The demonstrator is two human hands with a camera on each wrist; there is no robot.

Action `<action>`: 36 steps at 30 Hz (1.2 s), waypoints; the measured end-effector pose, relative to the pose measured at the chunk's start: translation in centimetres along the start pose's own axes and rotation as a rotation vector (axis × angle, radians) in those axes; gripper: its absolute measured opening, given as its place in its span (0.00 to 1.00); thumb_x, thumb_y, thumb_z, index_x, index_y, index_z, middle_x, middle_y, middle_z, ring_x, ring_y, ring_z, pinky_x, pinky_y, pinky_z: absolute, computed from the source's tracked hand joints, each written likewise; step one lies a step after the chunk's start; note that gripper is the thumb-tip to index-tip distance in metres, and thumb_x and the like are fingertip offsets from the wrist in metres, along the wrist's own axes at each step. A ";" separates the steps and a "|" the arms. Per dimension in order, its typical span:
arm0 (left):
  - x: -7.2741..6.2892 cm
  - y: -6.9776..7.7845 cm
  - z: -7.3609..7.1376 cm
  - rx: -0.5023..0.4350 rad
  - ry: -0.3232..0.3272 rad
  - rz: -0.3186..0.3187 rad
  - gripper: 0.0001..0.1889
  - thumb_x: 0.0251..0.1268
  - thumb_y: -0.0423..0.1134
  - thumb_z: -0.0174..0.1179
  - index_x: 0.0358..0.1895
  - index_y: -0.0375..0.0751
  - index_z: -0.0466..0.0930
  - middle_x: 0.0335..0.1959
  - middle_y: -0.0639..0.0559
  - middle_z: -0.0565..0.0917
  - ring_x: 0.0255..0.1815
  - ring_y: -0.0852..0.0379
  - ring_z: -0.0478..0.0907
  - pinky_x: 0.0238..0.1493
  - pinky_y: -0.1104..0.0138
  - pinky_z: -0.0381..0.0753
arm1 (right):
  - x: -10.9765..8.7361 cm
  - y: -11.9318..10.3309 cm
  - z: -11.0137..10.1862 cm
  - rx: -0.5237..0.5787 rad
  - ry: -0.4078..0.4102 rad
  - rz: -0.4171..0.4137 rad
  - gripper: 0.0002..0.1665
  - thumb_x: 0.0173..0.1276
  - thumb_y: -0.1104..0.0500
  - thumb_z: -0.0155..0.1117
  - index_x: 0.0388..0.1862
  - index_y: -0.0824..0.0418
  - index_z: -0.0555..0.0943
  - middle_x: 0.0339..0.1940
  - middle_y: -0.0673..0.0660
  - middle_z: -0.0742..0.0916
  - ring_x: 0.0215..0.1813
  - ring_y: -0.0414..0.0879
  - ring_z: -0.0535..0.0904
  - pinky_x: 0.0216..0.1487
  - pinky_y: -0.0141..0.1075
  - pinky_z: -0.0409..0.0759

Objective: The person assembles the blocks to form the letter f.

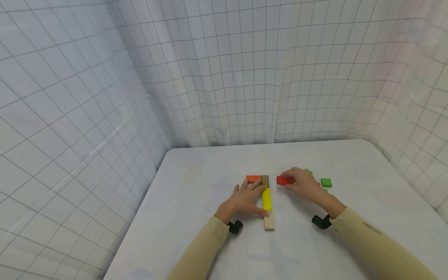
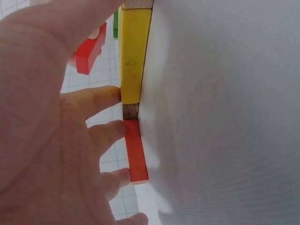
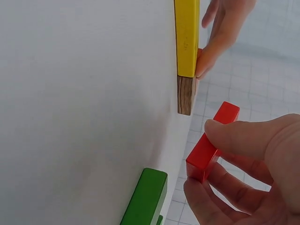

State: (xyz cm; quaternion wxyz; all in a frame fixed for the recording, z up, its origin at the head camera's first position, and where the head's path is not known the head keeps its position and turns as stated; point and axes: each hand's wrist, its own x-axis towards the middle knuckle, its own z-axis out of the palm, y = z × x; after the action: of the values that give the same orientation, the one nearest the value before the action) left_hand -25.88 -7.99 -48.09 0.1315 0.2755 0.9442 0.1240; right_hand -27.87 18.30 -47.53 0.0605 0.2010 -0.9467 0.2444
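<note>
A row of blocks lies on the table: a brown wooden block (image 1: 265, 181) at the far end, a yellow block (image 1: 267, 201) in the middle and a pale wooden block (image 1: 269, 224) at the near end. An orange block (image 1: 252, 177) extends left from the brown one. My left hand (image 1: 244, 201) spreads over the row from the left, thumb at the pale block and fingertips along the yellow and orange ones. To the right of the row, my right hand (image 1: 303, 184) pinches a red block (image 3: 227, 113) between thumb and fingers, holding it tilted.
Green blocks (image 1: 326, 182) lie on the white table (image 1: 196, 186) beyond and to the right of my right hand, partly hidden by it. A bit of red shows among them. White curtains (image 1: 241, 77) with a grid pattern hang behind the table and at both sides.
</note>
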 end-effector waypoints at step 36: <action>-0.1 0.0 -0.1 0.006 -0.005 0.007 0.53 0.53 0.74 0.63 0.81 0.65 0.52 0.83 0.57 0.47 0.82 0.38 0.36 0.73 0.35 0.40 | 4.4 -0.1 2.5 0.013 -0.103 0.069 0.21 0.63 0.64 0.75 0.56 0.62 0.86 0.44 0.57 0.85 0.44 0.52 0.78 0.51 0.48 0.81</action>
State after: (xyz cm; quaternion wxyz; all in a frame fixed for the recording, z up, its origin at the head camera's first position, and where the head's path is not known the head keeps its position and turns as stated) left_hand -25.77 -8.05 -47.99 0.1326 0.2795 0.9432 0.1210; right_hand -31.84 15.47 -48.74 0.0021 0.1810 -0.9533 0.2417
